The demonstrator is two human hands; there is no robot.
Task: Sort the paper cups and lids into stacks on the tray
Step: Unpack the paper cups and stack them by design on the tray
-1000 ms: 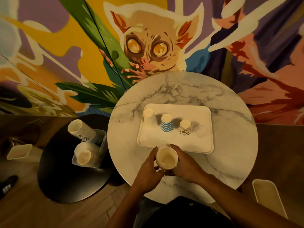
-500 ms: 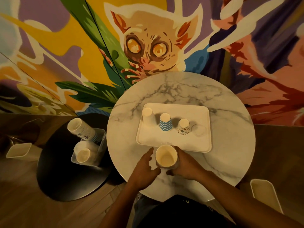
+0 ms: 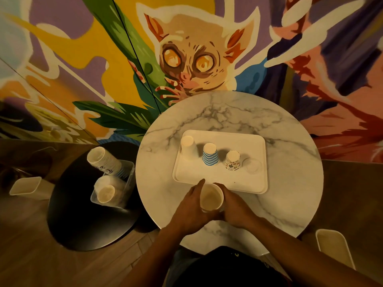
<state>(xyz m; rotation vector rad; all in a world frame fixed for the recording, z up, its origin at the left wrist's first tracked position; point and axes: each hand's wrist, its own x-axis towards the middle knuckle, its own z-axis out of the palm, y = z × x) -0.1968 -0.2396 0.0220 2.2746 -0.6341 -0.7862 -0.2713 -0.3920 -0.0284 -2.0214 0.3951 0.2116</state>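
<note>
Left hand (image 3: 190,206) has closed round the tapered paper cup (image 3: 211,198).

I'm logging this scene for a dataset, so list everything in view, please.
Table: one, white marble, centre.
Tray: one, white, on the table.
White cup: one, upside down, tray's left.
Striped cup: one, blue-white, upside down, mid-tray.
Patterned cup: one, printed white, upside down, right of striped cup.
Lid: one, clear, tray's right.
Held cup: one, pale, mouth up, before the tray.
Black table: one, lower left.
Bin: one, clear, on the black table.
Cup stacks: two, pale, in the bin.
Seats: two, pale, far left and lower right.
Mural: one, multicoloured, wall behind.
Left hand: grips held cup's left side.
Right hand: grips its right side.
</note>
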